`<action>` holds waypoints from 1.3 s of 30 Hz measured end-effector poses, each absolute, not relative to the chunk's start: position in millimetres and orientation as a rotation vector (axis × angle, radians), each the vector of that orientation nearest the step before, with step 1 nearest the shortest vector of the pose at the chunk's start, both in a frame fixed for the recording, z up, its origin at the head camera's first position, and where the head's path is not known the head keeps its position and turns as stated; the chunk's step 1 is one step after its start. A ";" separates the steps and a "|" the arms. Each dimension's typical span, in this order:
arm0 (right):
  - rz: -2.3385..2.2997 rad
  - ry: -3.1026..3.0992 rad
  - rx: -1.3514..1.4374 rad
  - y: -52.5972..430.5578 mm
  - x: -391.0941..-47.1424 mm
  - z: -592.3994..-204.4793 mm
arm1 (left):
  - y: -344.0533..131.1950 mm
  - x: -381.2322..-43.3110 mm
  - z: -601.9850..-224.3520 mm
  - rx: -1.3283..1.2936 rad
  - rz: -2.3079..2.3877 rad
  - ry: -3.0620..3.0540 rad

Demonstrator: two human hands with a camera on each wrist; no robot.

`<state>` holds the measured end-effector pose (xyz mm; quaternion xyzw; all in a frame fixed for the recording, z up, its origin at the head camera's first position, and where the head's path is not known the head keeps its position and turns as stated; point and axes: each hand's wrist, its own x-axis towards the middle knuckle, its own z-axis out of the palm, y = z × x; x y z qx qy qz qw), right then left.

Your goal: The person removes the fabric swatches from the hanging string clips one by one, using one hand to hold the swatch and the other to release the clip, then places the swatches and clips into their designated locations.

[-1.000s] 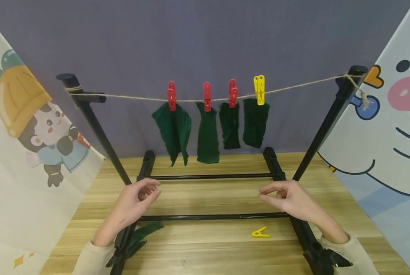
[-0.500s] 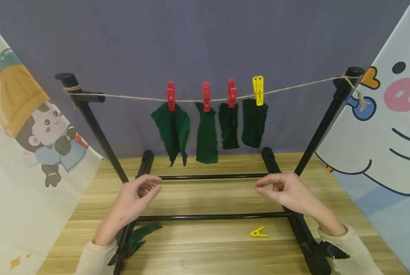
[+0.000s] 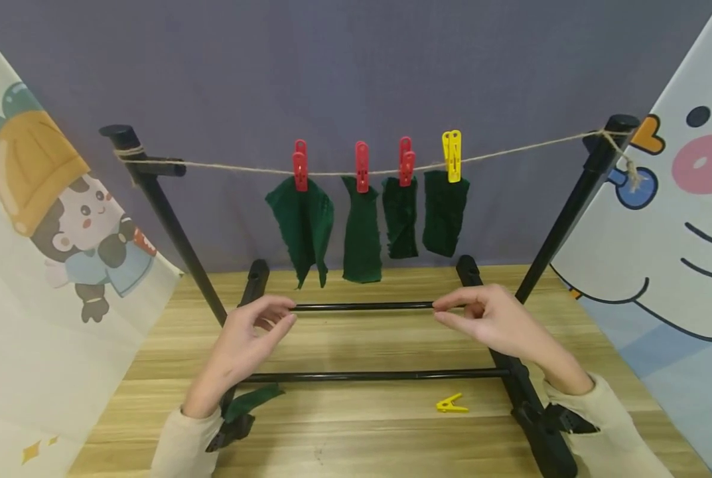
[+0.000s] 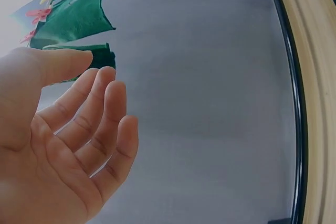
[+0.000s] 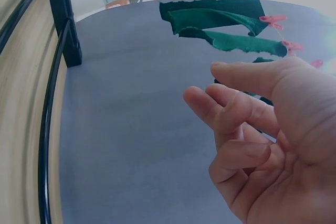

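My left hand [image 3: 253,342] hovers over the left side of the rack with fingers loosely bent and nothing between them. Opposite it, my right hand [image 3: 493,318] hangs over the right side, thumb and forefinger apart, also holding nothing. Beyond both hands, several dark green cloth pieces [image 3: 361,239] hang from a string [image 3: 230,167]. Three red clothespins [image 3: 300,166] and a yellow clothespin [image 3: 452,156] clip them to it. On the tabletop below my right hand lies another yellow clothespin [image 3: 452,403]. A green cloth piece [image 3: 253,401] lies by my left wrist, partly hidden.
Black posts [image 3: 176,226] hold the string at both ends. Two black crossbars [image 3: 379,376] run low across the wooden table [image 3: 356,431]. A grey-blue backdrop [image 3: 356,66] stands behind, with cartoon-printed panels [image 3: 660,265] at the sides.
Both hands have risen slightly and moved inward, toward each other. The cloths, the clothespins and the rack stay as they were; the view shifts a little.
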<state>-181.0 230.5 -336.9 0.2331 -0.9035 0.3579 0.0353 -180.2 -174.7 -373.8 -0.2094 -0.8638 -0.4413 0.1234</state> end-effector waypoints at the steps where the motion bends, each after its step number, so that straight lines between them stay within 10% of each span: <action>1: 1.099 -2.780 0.720 229.1 -181.3 -335.2 | -173.2 -180.8 -373.6 -0.619 -1.287 -2.511; 39: 0.987 -2.592 0.958 192.4 -189.8 -285.1 | -141.1 -178.9 -320.9 -0.494 -1.506 -2.170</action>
